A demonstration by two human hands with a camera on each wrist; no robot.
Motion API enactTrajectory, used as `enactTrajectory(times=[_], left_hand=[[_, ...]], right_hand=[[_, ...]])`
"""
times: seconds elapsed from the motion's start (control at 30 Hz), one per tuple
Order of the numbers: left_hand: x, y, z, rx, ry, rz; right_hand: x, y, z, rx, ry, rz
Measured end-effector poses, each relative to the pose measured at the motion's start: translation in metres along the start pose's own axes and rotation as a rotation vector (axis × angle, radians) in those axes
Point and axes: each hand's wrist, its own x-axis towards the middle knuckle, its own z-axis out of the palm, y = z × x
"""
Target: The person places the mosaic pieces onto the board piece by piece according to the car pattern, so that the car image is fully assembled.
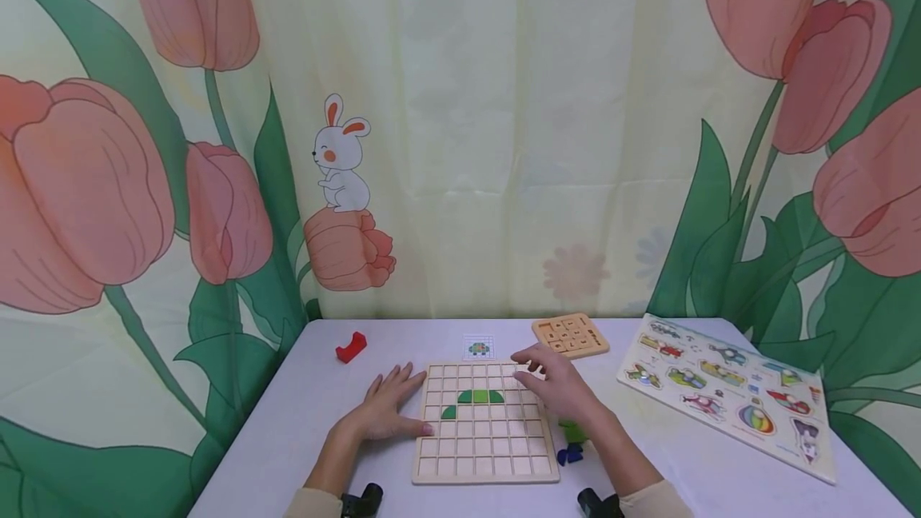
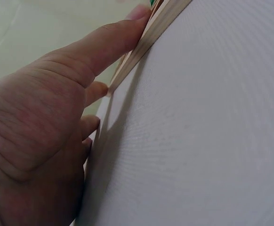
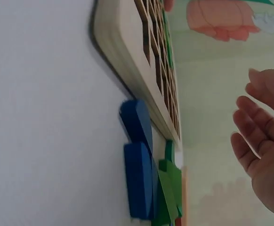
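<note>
A wooden grid board (image 1: 485,470) lies on the table, with several green pieces in its cells, among them a light green square (image 1: 480,396) and a dark green rounded piece (image 1: 449,412). My left hand (image 1: 388,406) rests at the board's left side, fingers spread. Its thumb (image 2: 108,44) touches the board's edge in the left wrist view. Over the board's far right corner hovers my right hand (image 1: 557,382), fingers loosely bent; in the right wrist view nothing shows between them. Blue pieces (image 3: 139,179) and green pieces (image 3: 170,188) lie beside the board's right edge.
Behind the board lies a small picture card (image 1: 478,348). A red piece (image 1: 351,348) sits at the far left, and a small wooden tray (image 1: 571,336) at the back. The large picture puzzle board (image 1: 727,390) takes up the right side. A printed curtain (image 1: 460,142) hangs behind the table.
</note>
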Motion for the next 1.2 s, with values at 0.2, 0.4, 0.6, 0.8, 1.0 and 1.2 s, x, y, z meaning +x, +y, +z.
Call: enactTrajectory(times=[0.2, 0.4, 0.6, 0.8, 1.0, 1.2], left_hand=[[-0.001, 0.001, 0.0, 0.0, 0.008, 0.002], [-0.002, 0.001, -0.002, 0.002, 0.014, 0.008], [-0.001, 0.001, -0.003, -0.006, 0.018, 0.012], [0.0, 0.001, -0.003, 0.004, 0.022, 0.011], [0.0, 0.001, -0.001, -0.002, 0.017, 0.007], [-0.001, 0.002, 0.0, -0.002, 0.015, 0.009]], right_hand=[[0.001, 0.012, -0.015, -0.062, 0.015, 0.066], [0.0, 0.02, -0.029, -0.027, -0.036, 0.129], [-0.002, 0.028, -0.042, 0.011, -0.148, 0.171], [-0.003, 0.037, -0.049, 0.036, -0.239, 0.173], [-0.007, 0.041, -0.053, 0.025, -0.323, 0.168], [-0.01, 0.044, -0.056, 0.017, -0.4, 0.185]])
